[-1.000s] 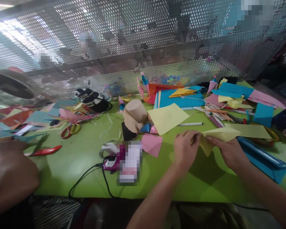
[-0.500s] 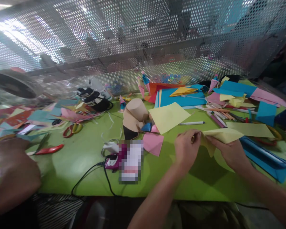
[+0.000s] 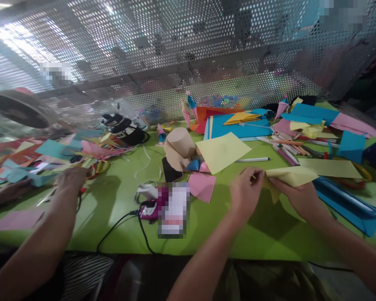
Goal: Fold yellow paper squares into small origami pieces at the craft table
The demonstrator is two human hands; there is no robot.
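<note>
Between my two hands, a little above the green table, is a folded sheet of pale yellow paper. My left hand pinches its left end between thumb and fingers. On the right side of the sheet, my right hand grips it, with the thumb along the near side and the other fingers partly hidden. A flat yellow sheet lies beyond my left hand, with a capped pen beside it. Right of my right hand rests a blue tray-like case.
A co-worker's hand is at the left near scissors and paper scraps. A phone, a purple power strip with cables, a pink sheet and a cardboard roll lie mid-table. A perforated metal screen stands behind.
My hands keep their hold on the yellow paper, almost unmoved. At the left, the co-worker's arm has reached forward and right toward the scissors, and a pink sheet now shows beside it.
</note>
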